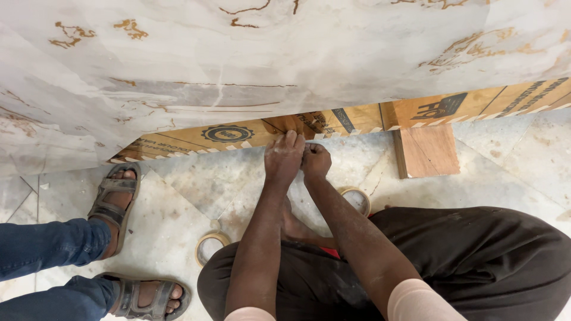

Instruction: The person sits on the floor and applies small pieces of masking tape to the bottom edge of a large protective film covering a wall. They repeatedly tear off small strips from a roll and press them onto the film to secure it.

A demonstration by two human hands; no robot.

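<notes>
Both hands meet at the lower edge of the plywood board (pixel 250 134), just under the marble-patterned sheet (pixel 238 59). Left hand (pixel 284 157) has fingers curled and fingertips pressed on the board edge; right hand (pixel 316 161) is closed in a pinch beside it, touching the left. What the pinch holds is too small to tell. 2 masking tape rolls lie on the floor: 1 (pixel 209 245) by the left forearm, 1 (pixel 357 199) right of the right wrist. Wood block (pixel 425 151) sits under the board further right. Another person's sandalled feet (pixel 116 202) stand left.
</notes>
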